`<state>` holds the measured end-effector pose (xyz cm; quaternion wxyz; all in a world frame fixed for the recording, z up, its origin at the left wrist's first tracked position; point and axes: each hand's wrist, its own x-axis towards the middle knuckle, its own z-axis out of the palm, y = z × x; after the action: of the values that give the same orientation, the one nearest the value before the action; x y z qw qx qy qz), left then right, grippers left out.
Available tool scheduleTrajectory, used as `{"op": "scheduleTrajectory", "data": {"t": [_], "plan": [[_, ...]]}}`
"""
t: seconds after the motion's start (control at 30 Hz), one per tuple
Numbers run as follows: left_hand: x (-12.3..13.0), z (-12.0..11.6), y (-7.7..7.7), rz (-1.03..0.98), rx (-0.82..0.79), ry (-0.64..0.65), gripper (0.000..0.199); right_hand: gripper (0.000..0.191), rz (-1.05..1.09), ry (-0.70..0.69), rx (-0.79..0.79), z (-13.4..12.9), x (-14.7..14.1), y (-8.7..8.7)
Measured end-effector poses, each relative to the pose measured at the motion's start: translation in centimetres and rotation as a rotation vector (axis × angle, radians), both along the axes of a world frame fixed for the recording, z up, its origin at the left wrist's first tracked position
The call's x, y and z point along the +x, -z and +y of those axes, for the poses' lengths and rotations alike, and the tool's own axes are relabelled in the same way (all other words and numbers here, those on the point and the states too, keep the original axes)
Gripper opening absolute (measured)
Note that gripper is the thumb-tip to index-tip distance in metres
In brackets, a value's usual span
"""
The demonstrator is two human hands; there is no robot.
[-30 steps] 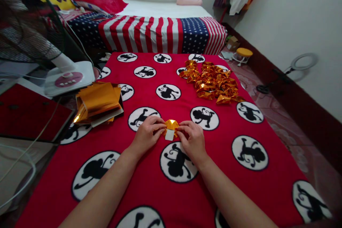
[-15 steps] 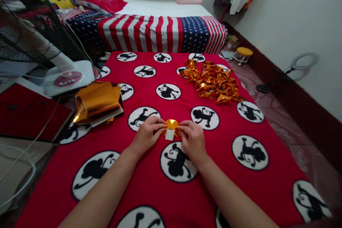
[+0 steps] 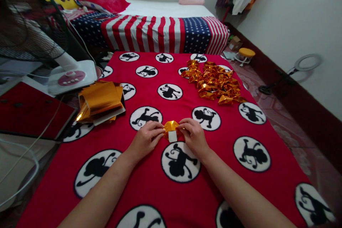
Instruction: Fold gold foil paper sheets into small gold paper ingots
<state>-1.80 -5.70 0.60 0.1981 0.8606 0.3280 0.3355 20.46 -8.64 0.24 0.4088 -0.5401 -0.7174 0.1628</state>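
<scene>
Pinching gold foil piece point(image 3: 171, 126) mid-frame by opposite ends with left hand point(image 3: 145, 139) and right hand point(image 3: 196, 138), probably to steady folds.

Two hands pinching folded gold foil paper point(image 3: 171, 126), red monkey-print cloth point(image 3: 171, 110) beneath

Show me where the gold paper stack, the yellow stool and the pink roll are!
Gold paper stack point(image 3: 101, 96): head view, on its top sheet.
Yellow stool point(image 3: 247, 52): head view, on its seat.
Pink roll point(image 3: 191, 0): head view, on its side.
</scene>
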Motion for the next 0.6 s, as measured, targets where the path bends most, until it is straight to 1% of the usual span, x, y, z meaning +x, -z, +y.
{"op": "scheduleTrajectory", "data": {"t": [0.13,0.23,0.47,0.6], "plan": [[0.1,0.1,0.0,-0.002,0.026,0.001,0.019,0.017,0.027,0.012,0.006,-0.2,-0.1,0.1],[0.3,0.1,0.0,-0.022,0.010,0.004,0.017,0.017,0.027,0.017,0.005,-0.2,-0.1,0.1],[1.0,-0.3,-0.1,-0.065,-0.038,-0.101,0.010,0.016,-0.040,0.027,-0.027,-0.2,-0.1,-0.3],[1.3,-0.5,-0.1,-0.069,-0.043,-0.117,0.010,0.014,-0.105,0.007,-0.040,-0.3,0.1,-0.6]]}}
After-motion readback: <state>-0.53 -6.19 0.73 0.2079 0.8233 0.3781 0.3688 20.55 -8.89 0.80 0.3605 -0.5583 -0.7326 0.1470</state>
